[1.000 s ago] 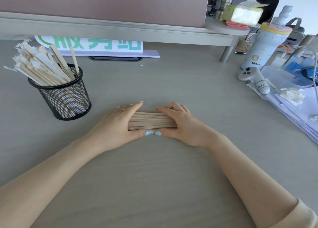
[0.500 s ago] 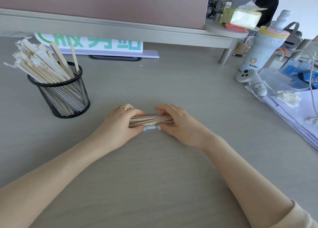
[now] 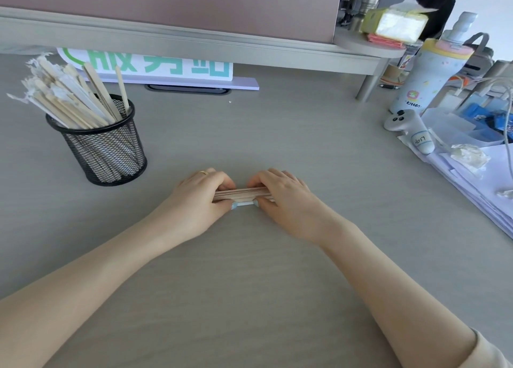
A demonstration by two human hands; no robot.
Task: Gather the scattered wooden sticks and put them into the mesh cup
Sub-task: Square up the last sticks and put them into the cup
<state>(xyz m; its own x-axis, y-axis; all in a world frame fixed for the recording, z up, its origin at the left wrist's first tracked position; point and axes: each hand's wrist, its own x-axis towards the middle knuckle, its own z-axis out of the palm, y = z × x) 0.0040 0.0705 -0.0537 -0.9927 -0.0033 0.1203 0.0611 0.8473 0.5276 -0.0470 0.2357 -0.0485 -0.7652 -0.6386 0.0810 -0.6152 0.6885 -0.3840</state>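
A tight bundle of wooden sticks (image 3: 242, 194) lies crosswise at the middle of the grey desk (image 3: 249, 284). My left hand (image 3: 198, 198) grips its left end and my right hand (image 3: 283, 198) grips its right end, thumbs meeting in front. Only the middle of the bundle shows between the hands. The black mesh cup (image 3: 102, 148) stands upright at the left, apart from the hands, holding several wooden sticks and paper-wrapped sticks (image 3: 69, 95) that lean to the left.
A green-lettered sign (image 3: 155, 65) lies under a low shelf (image 3: 194, 43) at the back. At the right are a water bottle (image 3: 427, 76), a white controller (image 3: 410, 129) and a stack of papers (image 3: 485, 184).
Both hands have curled tighter around the sticks, pressing the flat spread into a narrow bundle. The fingers, earlier laid out over the sticks, now wrap them.
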